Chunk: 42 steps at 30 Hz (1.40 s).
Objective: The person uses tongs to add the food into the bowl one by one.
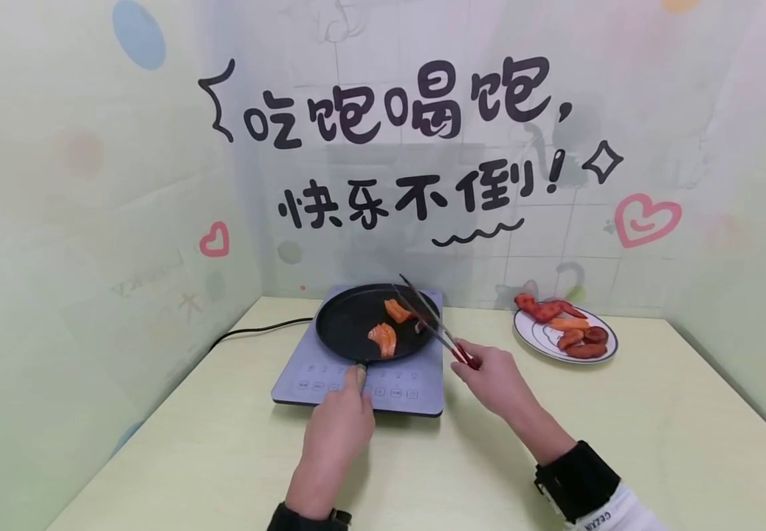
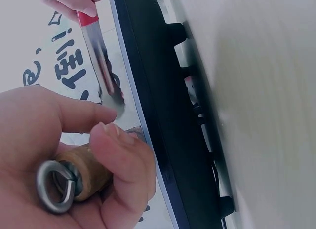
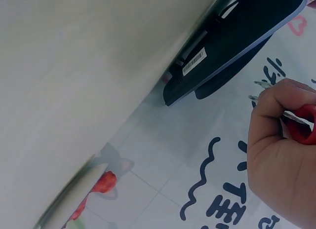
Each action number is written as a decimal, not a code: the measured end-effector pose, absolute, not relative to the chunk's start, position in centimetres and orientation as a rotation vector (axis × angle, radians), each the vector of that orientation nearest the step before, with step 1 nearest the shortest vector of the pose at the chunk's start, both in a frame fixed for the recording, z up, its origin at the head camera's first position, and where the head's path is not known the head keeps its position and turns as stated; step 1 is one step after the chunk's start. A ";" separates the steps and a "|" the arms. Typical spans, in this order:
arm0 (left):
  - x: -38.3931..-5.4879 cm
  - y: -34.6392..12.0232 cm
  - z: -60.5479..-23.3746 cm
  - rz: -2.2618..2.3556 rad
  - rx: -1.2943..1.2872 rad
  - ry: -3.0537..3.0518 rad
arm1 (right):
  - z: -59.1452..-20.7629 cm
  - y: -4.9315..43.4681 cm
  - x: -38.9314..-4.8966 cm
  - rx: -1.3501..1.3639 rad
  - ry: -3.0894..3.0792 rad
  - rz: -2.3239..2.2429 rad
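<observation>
A black frying pan [image 1: 346, 324] sits on the induction cooker. My left hand [image 1: 338, 428] grips its wooden handle [image 2: 91, 172], which ends in a metal ring. Two orange, white-streaked salmon pieces [image 1: 384, 339] lie in the pan, with a small dark reddish piece [image 1: 421, 325] near its right side, partly behind the tongs. My right hand [image 1: 496, 380] holds metal tongs [image 1: 441, 332] by their red grips [image 3: 305, 126]. The tongs reach over the pan's right part with their arms spread; whether they touch any food cannot be told.
The lilac induction cooker [image 1: 297, 380] stands against the back wall, its black cord [image 1: 257, 327] running left. To the right, a white plate [image 1: 534, 338] holds a red chicken wing [image 1: 542, 308], an orange piece and several brownish pieces. Printed walls enclose the pale table [image 1: 210, 442].
</observation>
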<state>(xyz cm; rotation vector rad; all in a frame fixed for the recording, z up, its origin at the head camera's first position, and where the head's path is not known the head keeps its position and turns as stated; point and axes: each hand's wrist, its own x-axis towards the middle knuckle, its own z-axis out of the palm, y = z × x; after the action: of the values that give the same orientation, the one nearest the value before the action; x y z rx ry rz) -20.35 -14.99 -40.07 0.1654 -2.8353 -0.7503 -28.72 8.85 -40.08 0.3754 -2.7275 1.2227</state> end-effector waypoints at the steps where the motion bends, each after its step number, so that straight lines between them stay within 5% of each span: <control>1: -20.3 -15.0 -40.1 -0.747 0.162 -2.832 | -40.0 9.1 -28.7 0.357 -2.727 1.257; 11: -20.4 -14.9 -40.1 -0.730 0.152 -2.833 | -39.8 12.0 -28.0 0.182 -2.717 1.627; 42: -20.5 -14.9 -40.2 -0.733 0.178 -2.861 | -39.7 19.4 -26.0 0.070 -2.825 1.392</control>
<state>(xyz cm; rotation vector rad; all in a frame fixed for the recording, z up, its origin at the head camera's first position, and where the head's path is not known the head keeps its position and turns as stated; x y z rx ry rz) -20.53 -14.86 -40.25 0.1784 -2.8606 -0.7330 -26.04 19.42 -39.75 0.0696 -2.8246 1.3916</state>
